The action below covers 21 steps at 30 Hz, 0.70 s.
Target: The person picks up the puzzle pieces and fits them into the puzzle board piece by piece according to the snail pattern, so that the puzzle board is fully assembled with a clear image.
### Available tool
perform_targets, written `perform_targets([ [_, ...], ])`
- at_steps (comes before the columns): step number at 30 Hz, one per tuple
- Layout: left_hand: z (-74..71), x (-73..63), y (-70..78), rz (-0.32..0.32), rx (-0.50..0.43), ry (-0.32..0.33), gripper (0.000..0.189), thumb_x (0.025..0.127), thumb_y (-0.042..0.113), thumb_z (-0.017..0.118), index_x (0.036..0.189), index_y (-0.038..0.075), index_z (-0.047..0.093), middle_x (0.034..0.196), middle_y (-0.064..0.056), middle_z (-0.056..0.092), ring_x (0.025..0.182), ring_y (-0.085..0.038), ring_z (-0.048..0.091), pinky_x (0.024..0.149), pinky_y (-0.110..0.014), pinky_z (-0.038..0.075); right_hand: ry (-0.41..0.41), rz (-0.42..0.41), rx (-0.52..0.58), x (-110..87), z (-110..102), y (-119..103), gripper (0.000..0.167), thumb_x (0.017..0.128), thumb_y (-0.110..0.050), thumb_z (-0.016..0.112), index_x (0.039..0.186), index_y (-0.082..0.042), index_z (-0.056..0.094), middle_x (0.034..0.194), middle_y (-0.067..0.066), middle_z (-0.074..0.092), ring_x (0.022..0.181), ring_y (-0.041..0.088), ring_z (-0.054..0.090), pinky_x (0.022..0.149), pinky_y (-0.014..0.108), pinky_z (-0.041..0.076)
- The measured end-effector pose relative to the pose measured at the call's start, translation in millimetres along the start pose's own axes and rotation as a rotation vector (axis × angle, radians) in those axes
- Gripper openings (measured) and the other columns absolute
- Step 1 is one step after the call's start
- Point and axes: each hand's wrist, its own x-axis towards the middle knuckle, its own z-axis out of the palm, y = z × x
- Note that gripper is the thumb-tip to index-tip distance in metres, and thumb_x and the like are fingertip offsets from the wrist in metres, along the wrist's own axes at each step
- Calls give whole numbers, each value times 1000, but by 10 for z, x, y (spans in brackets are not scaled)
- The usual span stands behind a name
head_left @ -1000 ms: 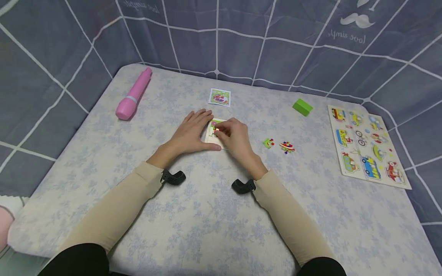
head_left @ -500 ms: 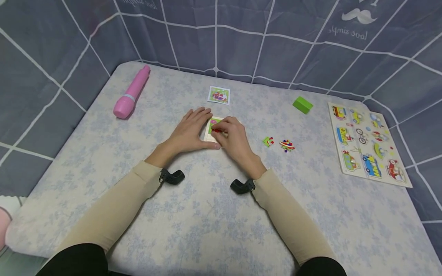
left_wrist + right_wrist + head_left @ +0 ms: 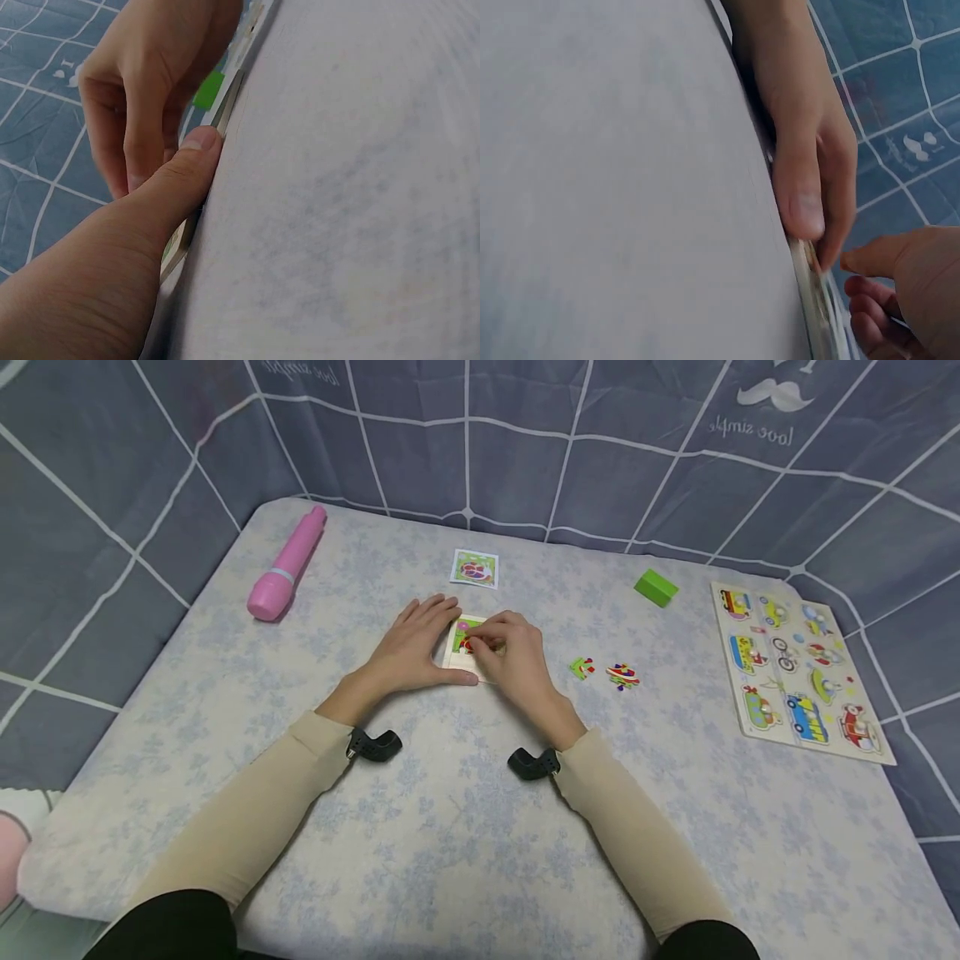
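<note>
A small puzzle board (image 3: 459, 661) with a pale frame and green picture lies mid-table. My left hand (image 3: 408, 647) rests flat along its left side, fingers spread. In the left wrist view, the left thumb (image 3: 184, 169) presses on the board's near edge. Above the board, my right hand (image 3: 513, 652) has curled fingers and pinches a small puzzle piece (image 3: 466, 646), red and white, mostly hidden by the fingertips. The right wrist view shows the right hand (image 3: 922, 292) beside the board, piece not clear. Several loose puzzle pieces lie to the right: a green-and-red group (image 3: 582, 668) and a multicoloured pile (image 3: 622, 676).
Behind the board lies a picture card (image 3: 475, 568). A pink microphone-shaped object (image 3: 288, 564) lies at the back left. To the right are a green block (image 3: 656, 587) and a large vehicle puzzle board (image 3: 802, 672). A grey-blue gridded curtain (image 3: 525, 452) hangs behind the table.
The right hand's fingertips have shifted slightly over the board, showing more of the red-and-white piece area. The left hand and the loose pieces have stayed put.
</note>
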Motion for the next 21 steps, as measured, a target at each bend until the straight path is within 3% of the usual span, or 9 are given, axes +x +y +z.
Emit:
perform_targets([
  [7, 6, -2, 4, -3, 7, 4, 117, 77, 73, 80, 163, 7, 37, 173, -10, 29, 164, -26, 15, 136, -47, 3, 52, 53, -60, -150, -287, 147, 16, 96, -9, 76, 111, -4, 82, 105, 12, 74, 88, 27, 68, 81, 41, 55],
  [14, 7, -11, -12, -10, -1, 0, 118, 76, 74, 81, 163, 8, 36, 174, -9, 28, 164, -26, 15, 136, -47, 3, 147, 134, -111, -438, -633, 330, 20, 95, -4, 76, 114, 1, 79, 105, 20, 72, 87, 34, 71, 77, 44, 62],
  [21, 22, 2, -17, -4, 3, -2, 119, 76, 74, 81, 163, 8, 36, 174, -8, 27, 164, -26, 14, 136, -46, 3, 152, 169, -175, -676, -831, 456, 26, 93, -5, 79, 116, 5, 77, 102, 22, 69, 83, 35, 69, 74, 41, 59],
])
